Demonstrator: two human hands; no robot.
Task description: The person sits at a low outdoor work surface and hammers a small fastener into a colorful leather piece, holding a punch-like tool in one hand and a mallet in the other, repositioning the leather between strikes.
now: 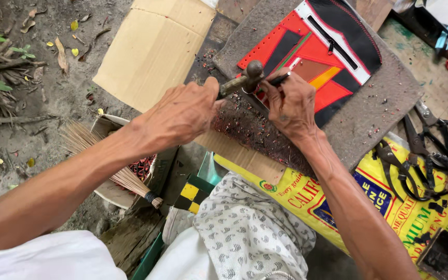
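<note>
Fingers of the left hand grip a hammer; right hand pinches a punch under it.

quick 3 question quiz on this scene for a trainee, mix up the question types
1. True or false: the left hand grips a hammer.
2. What does the right hand hold against the red and black stitched panel? A) scissors B) a thin dark punch C) a broom
3. Fill in: the straw broom lies below the ____ forearm.

Key: 1 true. 2 B, the punch stands near the panel's lower left edge, pinched between the fingers. 3 left. The scissors lie untouched at the right on the yellow sack.
</note>
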